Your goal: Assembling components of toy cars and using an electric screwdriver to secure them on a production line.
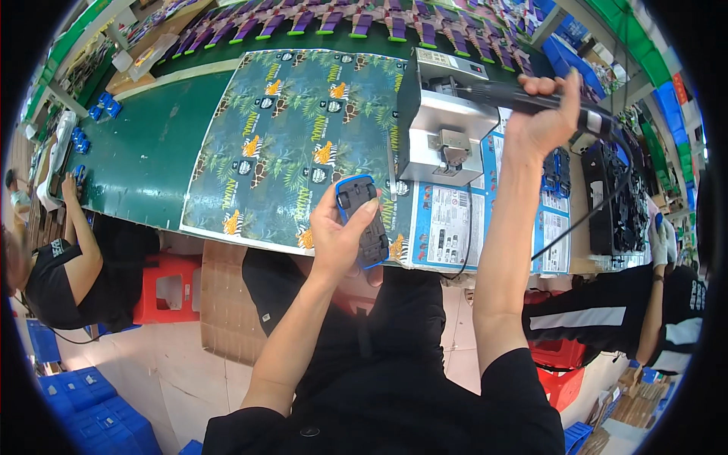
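Observation:
My left hand [335,236] is closed round a blue toy car [371,241], its black underside turned up and the thumb across it. The car is held just above the table's front edge. Farther right, my right hand [547,121] grips a black electric screwdriver [498,95] lying nearly level. The screwdriver's tip reaches left to the opening of a silver screw feeder [434,110], though whether it touches a screw is too small to tell. A cable runs from the screwdriver's rear end.
A printed animal-pattern sheet [292,144] covers the green table [144,163]. Blue car bodies [557,173] and a tray of black parts [607,197] are at right. Purple-and-green items [360,26] line the far side. Co-workers sit left and right. A red stool [168,288] stands left.

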The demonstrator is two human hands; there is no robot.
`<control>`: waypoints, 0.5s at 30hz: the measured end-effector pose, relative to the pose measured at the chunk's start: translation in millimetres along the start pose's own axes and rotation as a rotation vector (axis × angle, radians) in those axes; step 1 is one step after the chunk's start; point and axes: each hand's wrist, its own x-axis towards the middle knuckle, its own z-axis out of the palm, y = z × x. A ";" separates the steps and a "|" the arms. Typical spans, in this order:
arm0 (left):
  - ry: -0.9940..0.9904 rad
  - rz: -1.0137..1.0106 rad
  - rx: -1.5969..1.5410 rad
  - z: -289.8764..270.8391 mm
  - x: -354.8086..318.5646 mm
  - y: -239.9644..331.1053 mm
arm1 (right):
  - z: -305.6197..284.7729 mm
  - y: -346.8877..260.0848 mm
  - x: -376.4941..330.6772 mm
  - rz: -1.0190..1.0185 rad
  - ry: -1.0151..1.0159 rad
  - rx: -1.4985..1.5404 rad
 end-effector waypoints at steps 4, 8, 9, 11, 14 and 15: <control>0.004 -0.013 -0.008 0.2 -0.9 1.7 | -8.2 -38.2 -12.3 0.066 -0.064 0.111; 0.001 -0.013 -0.008 0.8 -0.1 -0.3 | -11.1 -59.9 -45.5 0.131 -0.350 0.001; 0.003 -0.012 0.000 0.4 -0.3 -0.5 | -11.6 -57.6 -51.7 0.104 -0.386 -0.048; 0.002 -0.015 0.012 0.3 -0.2 -1.2 | -13.3 -51.2 -60.4 0.074 -0.426 -0.120; 0.007 -0.011 0.014 1.2 -0.1 -2.2 | -6.2 -42.1 -70.1 0.048 -0.404 -0.144; 0.008 -0.008 0.018 2.2 0.2 -2.1 | -4.1 -40.3 -72.5 0.017 -0.425 -0.194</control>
